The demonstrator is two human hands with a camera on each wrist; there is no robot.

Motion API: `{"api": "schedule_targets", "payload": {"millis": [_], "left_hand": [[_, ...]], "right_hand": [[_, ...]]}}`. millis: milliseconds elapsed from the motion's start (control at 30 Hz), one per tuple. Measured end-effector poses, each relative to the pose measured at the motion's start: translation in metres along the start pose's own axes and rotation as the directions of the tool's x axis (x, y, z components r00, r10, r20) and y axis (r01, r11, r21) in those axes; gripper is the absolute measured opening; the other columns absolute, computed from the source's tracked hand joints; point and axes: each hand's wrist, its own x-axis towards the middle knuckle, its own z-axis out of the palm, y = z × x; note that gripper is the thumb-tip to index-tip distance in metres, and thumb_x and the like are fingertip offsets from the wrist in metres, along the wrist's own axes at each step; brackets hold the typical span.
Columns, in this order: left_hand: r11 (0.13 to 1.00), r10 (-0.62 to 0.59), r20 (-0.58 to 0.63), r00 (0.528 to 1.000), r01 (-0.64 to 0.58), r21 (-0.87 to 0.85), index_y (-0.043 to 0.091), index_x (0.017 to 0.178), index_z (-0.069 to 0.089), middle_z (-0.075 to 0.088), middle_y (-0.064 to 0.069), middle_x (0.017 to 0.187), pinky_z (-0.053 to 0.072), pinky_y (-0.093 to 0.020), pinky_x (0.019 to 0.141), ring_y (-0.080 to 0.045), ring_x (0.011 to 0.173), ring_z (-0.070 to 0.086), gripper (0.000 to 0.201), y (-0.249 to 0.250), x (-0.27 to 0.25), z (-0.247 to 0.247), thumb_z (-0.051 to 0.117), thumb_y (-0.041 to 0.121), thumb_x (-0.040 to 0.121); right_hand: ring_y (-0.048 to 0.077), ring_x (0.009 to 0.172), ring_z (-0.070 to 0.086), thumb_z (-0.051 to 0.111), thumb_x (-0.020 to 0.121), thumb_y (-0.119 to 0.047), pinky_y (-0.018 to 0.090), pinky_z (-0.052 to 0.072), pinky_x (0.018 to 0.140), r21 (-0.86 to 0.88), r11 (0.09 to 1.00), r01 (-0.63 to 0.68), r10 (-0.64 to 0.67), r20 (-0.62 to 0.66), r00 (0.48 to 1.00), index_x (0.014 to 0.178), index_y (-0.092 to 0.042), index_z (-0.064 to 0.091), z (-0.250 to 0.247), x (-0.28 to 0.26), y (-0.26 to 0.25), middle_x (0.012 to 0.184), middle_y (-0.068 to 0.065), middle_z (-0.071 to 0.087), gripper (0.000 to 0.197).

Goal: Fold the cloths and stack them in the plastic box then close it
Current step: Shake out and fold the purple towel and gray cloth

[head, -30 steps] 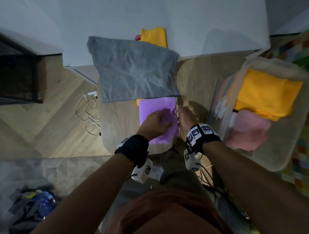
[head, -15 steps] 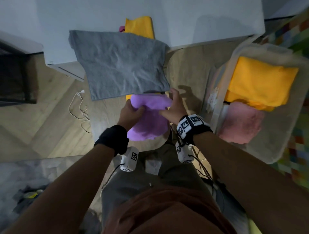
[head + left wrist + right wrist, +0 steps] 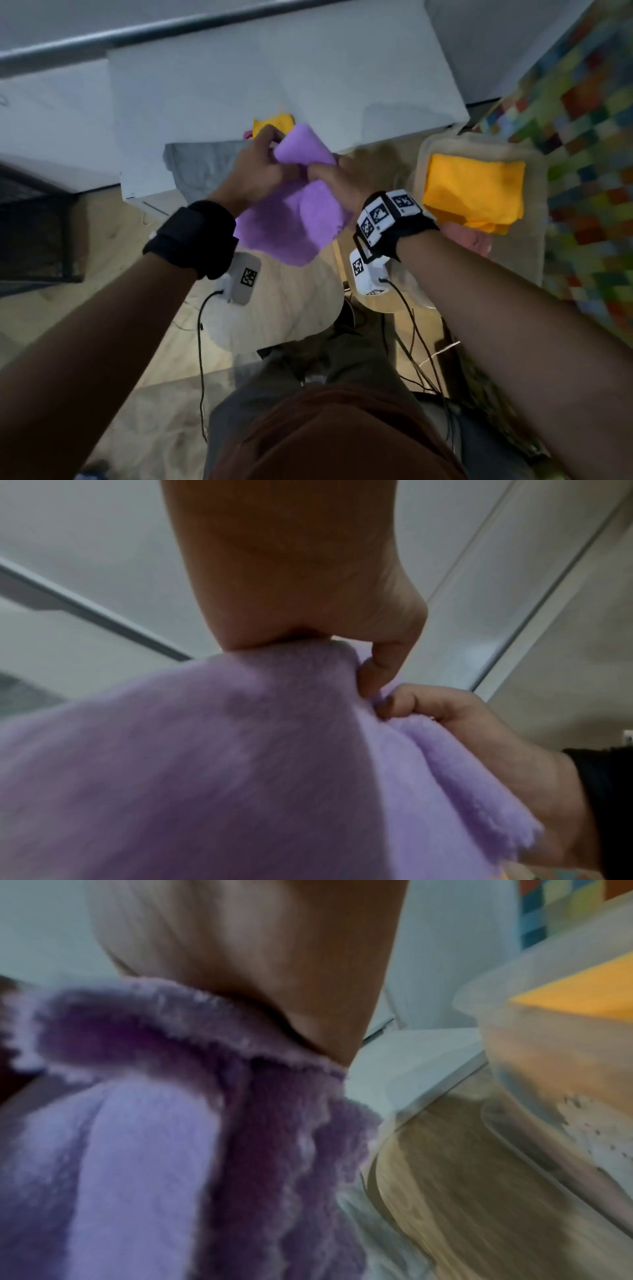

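grey cloth (image 3: 202,164) flat on counter (image 3: 294,294), far left | left hand (image 3: 255,171) raised, fingers pinching purple cloth (image 3: 294,219) top edge | purple cloth hanging above counter between both hands | right hand (image 3: 339,180) beside it, gripping same edge | plastic box (image 3: 534,246) at right, open, holding orange cloth (image 3: 474,192)
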Motion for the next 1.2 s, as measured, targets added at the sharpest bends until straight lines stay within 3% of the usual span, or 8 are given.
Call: {"api": "schedule_targets", "payload": {"millis": [167,267,367,633,800,967,1100,1200], "left_hand": [[0.998,-0.058,0.224,0.973,0.059,0.001,0.019,0.106,0.067,0.073,-0.005,0.101,0.055,-0.04,0.086,-0.025,0.091,0.069,0.054,0.041,0.006,-0.028,0.075,0.053,0.065],[0.996,-0.073,0.357,0.931,0.085,-0.018,0.012,0.11,0.064,0.073,-0.013,0.099,0.054,-0.039,0.063,-0.037,0.081,0.07,0.054,0.067,0.006,-0.033,0.076,0.032,0.062],[1.0,-0.024,0.38,0.925,0.024,0.004,0.013,0.107,0.061,0.066,-0.005,0.079,0.042,-0.021,0.041,-0.017,0.054,0.062,0.042,0.098,0.007,-0.016,0.07,0.019,0.066],[0.998,0.053,0.443,0.895,-0.058,-0.002,0.023,0.078,0.064,0.059,-0.003,0.065,0.042,-0.023,0.046,-0.022,0.056,0.057,0.017,0.146,0.018,0.101,0.066,0.019,0.061],[0.999,0.013,0.49,0.872,-0.031,0.028,0.02,0.068,0.065,0.053,-0.001,0.051,0.041,-0.024,0.041,-0.022,0.042,0.052,0.006,0.152,0.021,0.166,0.063,0.015,0.07],[0.976,-0.124,0.66,0.741,-0.031,0.217,0.007,0.095,0.069,0.07,-0.017,0.088,0.049,-0.039,0.063,-0.029,0.077,0.066,0.054,0.123,0.029,0.236,0.067,0.035,0.048],[0.85,0.049,0.734,0.677,-0.414,0.324,0.009,0.121,0.06,0.063,-0.009,0.117,0.038,-0.024,0.075,-0.022,0.105,0.058,0.07,0.098,0.033,0.259,0.068,0.054,0.068],[0.682,0.245,0.68,0.691,-0.621,0.386,0.019,0.117,0.056,0.055,-0.011,0.111,0.047,-0.038,0.083,-0.034,0.101,0.055,0.069,0.1,0.031,0.265,0.055,0.057,0.06]], "right_hand": [[0.023,0.073,0.061,0.066,0.069,-0.041,0.032,0.047,0.066,0.166,0.985,0.045,-0.014,-0.184,0.983,0.077,-0.015,0.068,-0.048,-0.029,-0.042,0.071,-0.001,0.067,0.027],[0.026,0.08,0.066,0.07,0.067,-0.038,0.034,0.051,0.072,0.247,0.967,0.065,0.0,-0.254,0.967,0.083,-0.016,0.07,-0.078,-0.046,-0.042,0.079,0.0,0.072,0.026],[0.034,0.09,0.07,0.073,0.053,-0.039,0.048,0.055,0.084,0.318,0.944,0.082,0.031,-0.333,0.942,0.091,-0.012,0.072,-0.112,-0.058,-0.025,0.09,0.008,0.075,0.047],[0.027,0.088,0.061,0.06,0.057,-0.049,0.036,0.046,0.071,0.357,0.932,-0.071,0.271,-0.551,0.79,0.096,-0.017,0.067,-0.17,-0.107,0.044,0.1,0.005,0.069,0.051],[0.029,0.1,0.054,0.055,0.07,-0.041,0.037,0.043,0.089,0.325,0.936,-0.133,0.32,-0.636,0.702,0.108,-0.016,0.058,-0.195,-0.119,0.095,0.11,0.009,0.059,0.046],[0.035,0.112,0.058,0.064,0.082,-0.029,0.039,0.046,0.091,0.029,0.914,-0.404,0.346,-0.574,0.743,0.131,-0.017,0.04,-0.216,-0.129,0.156,0.124,0.015,0.059,0.056],[0.035,0.112,0.054,0.066,0.069,-0.012,0.042,0.047,0.083,-0.364,0.817,-0.447,0.174,-0.584,0.793,0.126,-0.024,0.037,-0.217,-0.124,0.172,0.126,0.01,0.048,0.064],[0.03,0.104,0.051,0.063,0.066,-0.009,0.037,0.04,0.075,-0.577,0.779,-0.245,-0.068,-0.466,0.882,0.109,-0.02,0.051,-0.218,-0.112,0.17,0.114,0.007,0.049,0.046]]}}
